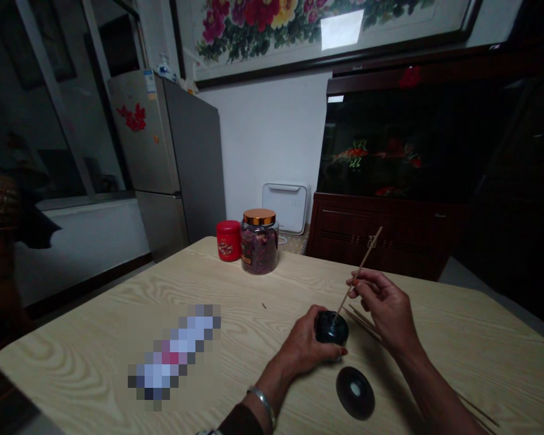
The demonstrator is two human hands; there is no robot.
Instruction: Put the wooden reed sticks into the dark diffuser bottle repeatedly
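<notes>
My left hand (301,345) is wrapped around a small dark, glossy round pot (332,332), thumb on the near side and fingers on the far side. Between the thumb and fingers of my right hand (387,308) is a thin incense stick (370,249), slanting up to the right. Its lower end meets the top of the pot; whether it sits in a hole I cannot tell. Several more thin sticks (361,319) lie on the table, partly hidden under my right hand and forearm. Just in front of the pot rests a dark round disc (361,403) with a pale centre.
At the wooden table's (236,362) back edge stand a red canister (228,241) and a glass jar (259,248) with a copper-coloured lid. A blurred-out oblong object (176,350) lies on the left. A tiny brown fragment (263,306) is mid-table. Behind are a fridge (194,157) and fish tank (390,145).
</notes>
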